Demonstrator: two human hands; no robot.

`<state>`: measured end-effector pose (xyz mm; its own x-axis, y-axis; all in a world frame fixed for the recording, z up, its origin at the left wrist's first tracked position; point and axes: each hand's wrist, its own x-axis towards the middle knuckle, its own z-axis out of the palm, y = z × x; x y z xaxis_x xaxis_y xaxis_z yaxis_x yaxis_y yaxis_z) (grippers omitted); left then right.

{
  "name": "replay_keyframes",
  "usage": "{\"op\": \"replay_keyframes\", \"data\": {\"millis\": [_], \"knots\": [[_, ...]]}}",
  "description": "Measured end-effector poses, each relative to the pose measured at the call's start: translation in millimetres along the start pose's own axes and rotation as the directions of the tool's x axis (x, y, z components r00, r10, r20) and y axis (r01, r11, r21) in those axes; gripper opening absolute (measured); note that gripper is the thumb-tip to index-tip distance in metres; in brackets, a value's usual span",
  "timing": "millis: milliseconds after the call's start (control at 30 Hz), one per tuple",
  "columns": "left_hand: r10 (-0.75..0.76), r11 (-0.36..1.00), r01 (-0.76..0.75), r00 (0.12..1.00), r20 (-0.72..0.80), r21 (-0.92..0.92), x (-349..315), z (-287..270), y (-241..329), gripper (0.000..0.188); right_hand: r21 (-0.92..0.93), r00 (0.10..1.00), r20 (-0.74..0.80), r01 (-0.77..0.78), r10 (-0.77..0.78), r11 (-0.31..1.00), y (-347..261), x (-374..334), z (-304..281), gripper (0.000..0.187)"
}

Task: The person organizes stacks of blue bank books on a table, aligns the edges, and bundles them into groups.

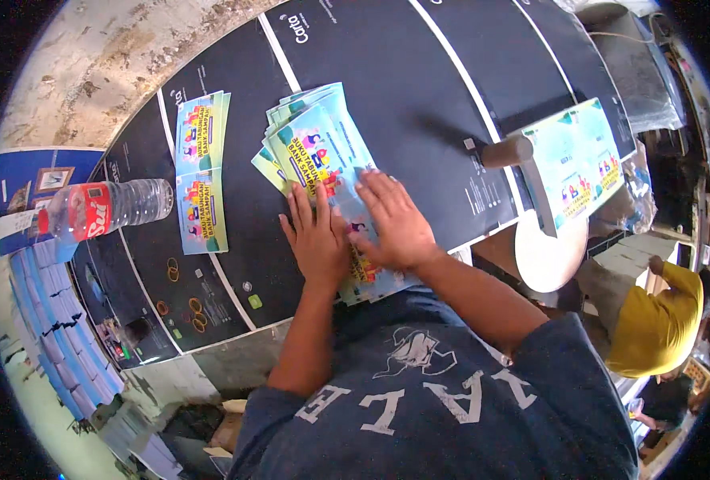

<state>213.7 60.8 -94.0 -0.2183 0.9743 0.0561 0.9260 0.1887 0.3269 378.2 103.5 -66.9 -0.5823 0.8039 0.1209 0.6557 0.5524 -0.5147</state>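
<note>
In front of me on the black table lies an uneven, fanned pile of colourful printed booklet covers, light blue, green and yellow. My left hand rests on the pile's left edge with its fingers stretched out. Across the pile's right side, my right hand lies with its fingers extended, pressing on the top sheets. Neither hand is wrapped round anything. The lower part of the pile is partly hidden beneath my hands and forearms. A neater stack of the same covers sits to the left, apart from my hands.
At left a clear plastic bottle with a red label lies near that stack. Rubber bands are scattered nearer. At right stand a thick cover stack, a brown cylinder and a round white seat. A person in yellow is beyond.
</note>
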Motion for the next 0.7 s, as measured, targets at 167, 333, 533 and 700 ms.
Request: {"op": "replay_keyframes", "data": {"millis": [167,333,533,700], "knots": [[0.091,0.915,-0.098,0.995,-0.038,-0.391,0.7,-1.2,-17.6,0.062,0.822,0.863,-0.099,-0.210,0.496,0.529,40.4,1.3,14.1,0.056],[0.089,0.757,-0.112,0.994,-0.068,-0.643,-12.3,-11.6,-24.3,0.064,0.514,0.718,0.351,-0.684,0.601,0.517,34.7,31.7,-27.4,0.067],[0.088,0.746,-0.164,0.985,-0.148,-0.646,-9.3,-9.4,-27.3,0.068,0.411,0.781,0.427,-0.616,0.455,0.672,-28.4,54.8,-17.7,0.084],[0.018,0.507,-0.142,0.988,-0.155,-0.850,-8.3,-25.0,-29.5,0.071,0.331,0.858,0.243,-0.511,0.452,0.793,-43.9,60.9,-26.8,0.067]]}}
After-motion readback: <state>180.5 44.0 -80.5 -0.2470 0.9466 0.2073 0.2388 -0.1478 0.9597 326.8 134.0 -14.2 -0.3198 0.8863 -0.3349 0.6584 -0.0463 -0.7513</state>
